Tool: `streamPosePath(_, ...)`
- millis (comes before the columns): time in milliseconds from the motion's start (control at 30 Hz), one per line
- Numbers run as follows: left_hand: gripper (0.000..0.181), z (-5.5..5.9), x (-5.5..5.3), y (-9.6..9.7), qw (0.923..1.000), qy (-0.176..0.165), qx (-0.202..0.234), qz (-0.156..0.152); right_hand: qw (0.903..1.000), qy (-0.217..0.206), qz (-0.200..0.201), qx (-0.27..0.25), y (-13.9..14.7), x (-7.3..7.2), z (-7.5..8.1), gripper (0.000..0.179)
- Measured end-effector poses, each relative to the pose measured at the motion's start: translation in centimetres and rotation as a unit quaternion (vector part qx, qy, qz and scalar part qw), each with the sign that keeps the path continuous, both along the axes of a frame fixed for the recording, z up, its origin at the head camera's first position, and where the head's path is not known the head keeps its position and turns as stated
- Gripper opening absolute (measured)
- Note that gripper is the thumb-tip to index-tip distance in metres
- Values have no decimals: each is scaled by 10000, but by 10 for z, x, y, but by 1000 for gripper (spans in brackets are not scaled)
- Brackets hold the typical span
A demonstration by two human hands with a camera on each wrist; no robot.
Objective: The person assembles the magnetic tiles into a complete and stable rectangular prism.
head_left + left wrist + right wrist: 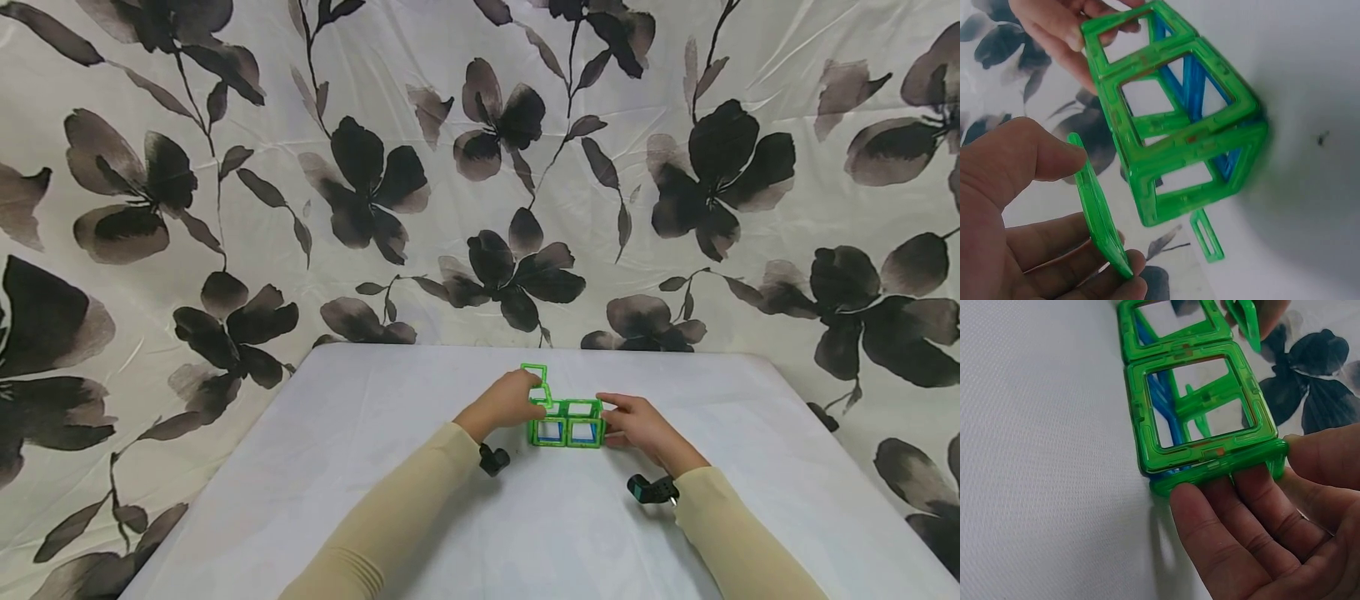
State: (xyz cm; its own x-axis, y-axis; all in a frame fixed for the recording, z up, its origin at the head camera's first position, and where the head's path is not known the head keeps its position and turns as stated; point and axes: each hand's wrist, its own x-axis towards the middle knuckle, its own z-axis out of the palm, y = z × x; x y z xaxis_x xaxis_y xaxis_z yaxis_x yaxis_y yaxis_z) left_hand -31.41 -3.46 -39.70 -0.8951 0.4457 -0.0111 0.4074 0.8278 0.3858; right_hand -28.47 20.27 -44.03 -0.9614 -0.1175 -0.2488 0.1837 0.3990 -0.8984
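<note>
My left hand pinches a green square magnetic tile by its edges, thumb on one side and fingers on the other. The tile stands upright, just left of and apart from a box of green magnetic tiles. That box is two open squares long, with blue pieces showing inside. At its right end my right hand grips the end tile, fingertips against the end face and another digit at the upper corner.
A loose green tile lies on the white table behind the box. A floral cloth hangs behind the table's far edge. Each wrist wears a small black camera, like the left wrist camera.
</note>
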Motion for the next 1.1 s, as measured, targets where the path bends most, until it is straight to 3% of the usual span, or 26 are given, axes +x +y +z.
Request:
streamPosePath(367,54,-5,4,11,9998,47,-30,-201,10000,-8,-14,-3,0,-1,-1,49)
streamPosePath(1100,54,-3,15,34,9997,51,-122,-229,10000,-7,55,-72,1,0,-1,50)
